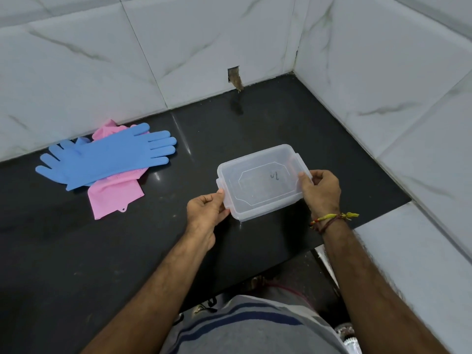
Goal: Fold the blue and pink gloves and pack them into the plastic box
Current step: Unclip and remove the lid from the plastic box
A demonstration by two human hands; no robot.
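Both hands — left (207, 209), right (321, 191) — grip one lidded plastic box (260, 180); two blue gloves (107, 158), one pink glove (116, 195) near the counter's (76, 251) back edge.

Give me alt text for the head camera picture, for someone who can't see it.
Both hands, left hand and right hand, hold a clear plastic box, lid on, over a black counter. To its left, unfolded blue gloves lie across pink gloves near the marble-tiled wall.
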